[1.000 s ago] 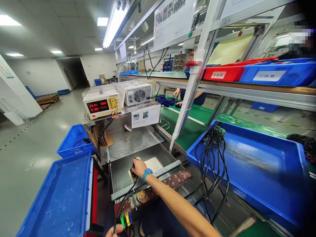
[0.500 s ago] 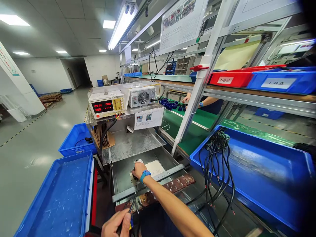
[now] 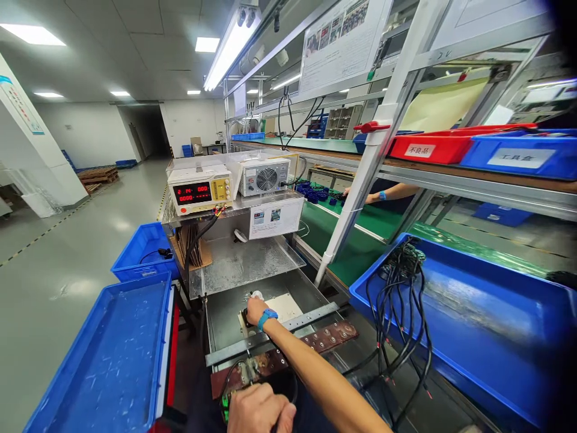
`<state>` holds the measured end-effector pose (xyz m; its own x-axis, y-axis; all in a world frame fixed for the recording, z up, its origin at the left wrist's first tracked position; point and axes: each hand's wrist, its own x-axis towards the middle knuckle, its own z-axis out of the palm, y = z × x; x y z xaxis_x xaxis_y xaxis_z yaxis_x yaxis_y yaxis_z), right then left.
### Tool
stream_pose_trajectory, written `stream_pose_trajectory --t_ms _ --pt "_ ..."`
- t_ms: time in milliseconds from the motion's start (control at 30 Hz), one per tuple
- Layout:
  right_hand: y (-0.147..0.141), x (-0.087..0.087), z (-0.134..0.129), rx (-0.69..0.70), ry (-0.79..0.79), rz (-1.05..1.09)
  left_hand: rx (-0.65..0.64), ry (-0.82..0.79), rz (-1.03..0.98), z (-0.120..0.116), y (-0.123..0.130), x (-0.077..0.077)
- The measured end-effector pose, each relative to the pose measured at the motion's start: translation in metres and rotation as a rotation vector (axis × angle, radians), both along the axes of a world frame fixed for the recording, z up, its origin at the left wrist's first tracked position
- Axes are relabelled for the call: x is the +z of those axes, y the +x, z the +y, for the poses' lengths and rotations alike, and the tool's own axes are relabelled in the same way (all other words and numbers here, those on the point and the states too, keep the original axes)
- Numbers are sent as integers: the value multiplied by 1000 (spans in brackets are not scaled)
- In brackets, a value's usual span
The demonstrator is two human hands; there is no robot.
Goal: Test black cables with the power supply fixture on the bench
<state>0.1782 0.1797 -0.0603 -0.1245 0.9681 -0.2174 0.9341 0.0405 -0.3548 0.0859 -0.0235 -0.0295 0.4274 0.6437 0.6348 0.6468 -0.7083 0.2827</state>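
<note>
My right hand, with a blue wristband, reaches into a steel tray and holds a small black part against a white fixture plate. My left hand sits at the bottom edge, closed over a black cable end with green connectors, pressed at a brown terminal board. A black cable loops beside that hand. Behind the tray stands a power supply with a red display.
A blue tray lies at the left, a second blue bin behind it. A large blue tray at the right has black cables hanging over its rim. A co-worker's hand rests on the green bench.
My left hand has risen from the bottom edge onto the terminal board with the cable connectors. My right hand has stayed on the part in the tray. The view shifted slightly right.
</note>
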Motion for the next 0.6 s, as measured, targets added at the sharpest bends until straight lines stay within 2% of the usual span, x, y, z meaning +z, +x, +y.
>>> stream_pose_trajectory --t_ms 100,167,200,267,333,367,400,467,500,533,600 --pt "8 21 -18 29 19 49 32 30 10 -1 4 2" --pt "13 35 -42 126 -25 124 11 47 68 -2 8 5" --pt "16 41 -56 210 -116 225 -29 49 110 -3 11 5" --pt "20 49 -88 403 -437 568 -147 26 197 -3 20 0" --pt "24 51 -116 489 -754 933 -270 24 229 -2 31 -13" --pt "26 51 -127 465 -832 1056 -327 31 217 -2 36 -21" --pt "29 50 -136 414 -842 1122 -382 39 187 -3 41 -28" --pt "34 45 -148 293 -763 1190 -477 18 54 -6 44 -36" --pt "37 42 -151 244 -719 1222 -519 -43 -36 -10 42 -37" --pt "40 40 -154 203 -687 1257 -520 -139 -130 -14 37 -34" --pt "46 35 -157 140 -675 1319 -412 -356 -279 -26 16 -23"
